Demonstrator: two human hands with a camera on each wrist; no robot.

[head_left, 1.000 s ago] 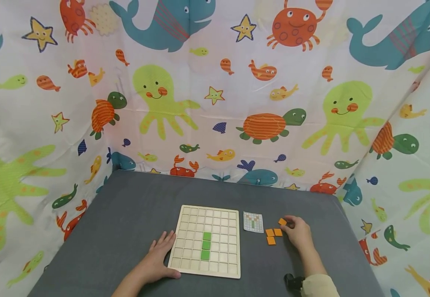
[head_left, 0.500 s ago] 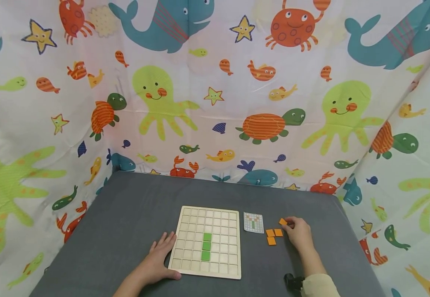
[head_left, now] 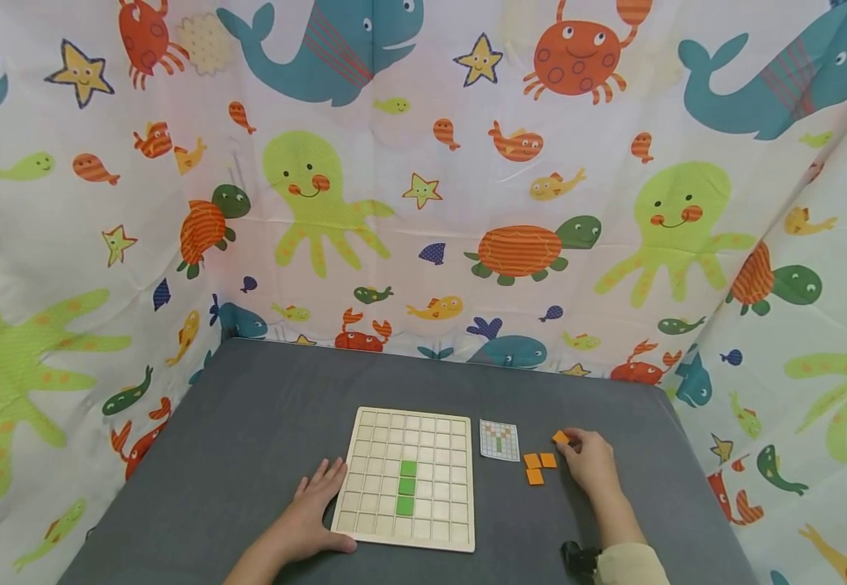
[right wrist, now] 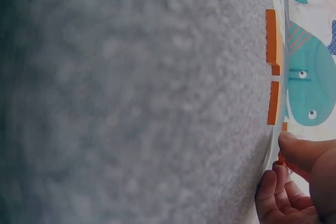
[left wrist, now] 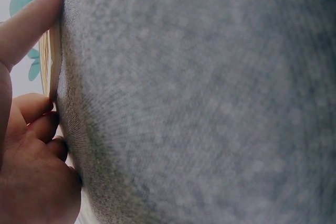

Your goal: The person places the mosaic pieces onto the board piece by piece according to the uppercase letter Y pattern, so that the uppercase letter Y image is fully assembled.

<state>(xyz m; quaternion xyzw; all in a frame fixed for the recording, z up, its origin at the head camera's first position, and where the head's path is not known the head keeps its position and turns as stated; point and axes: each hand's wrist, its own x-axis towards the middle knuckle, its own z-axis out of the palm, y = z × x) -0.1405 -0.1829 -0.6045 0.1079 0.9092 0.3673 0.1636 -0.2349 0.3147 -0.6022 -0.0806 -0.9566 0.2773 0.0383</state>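
Note:
A square wooden grid board (head_left: pixel 440 486) lies on the dark grey tabletop, with a column of three green square tiles (head_left: pixel 406 486) set in its cells. My left hand (head_left: pixel 314 508) rests at the board's lower left corner, fingers spread along the left side and thumb by the front edge. To the right of the board, my right hand (head_left: pixel 590 459) pinches an orange square tile (head_left: pixel 560 437) between thumb and fingers; the right wrist view shows its thin edge beside the thumb. Three loose orange tiles (head_left: pixel 536 477) lie just left of that hand.
A small printed pattern card (head_left: pixel 499 440) lies between the board and the orange tiles. A black wrist strap (head_left: pixel 579 559) shows by the right sleeve. Curtains (head_left: pixel 423 244) printed with sea animals enclose the grey table (head_left: pixel 270 406) at the back and sides.
The orange tile in my right hand has shifted very slightly to the right. My left hand and the board stay in place.

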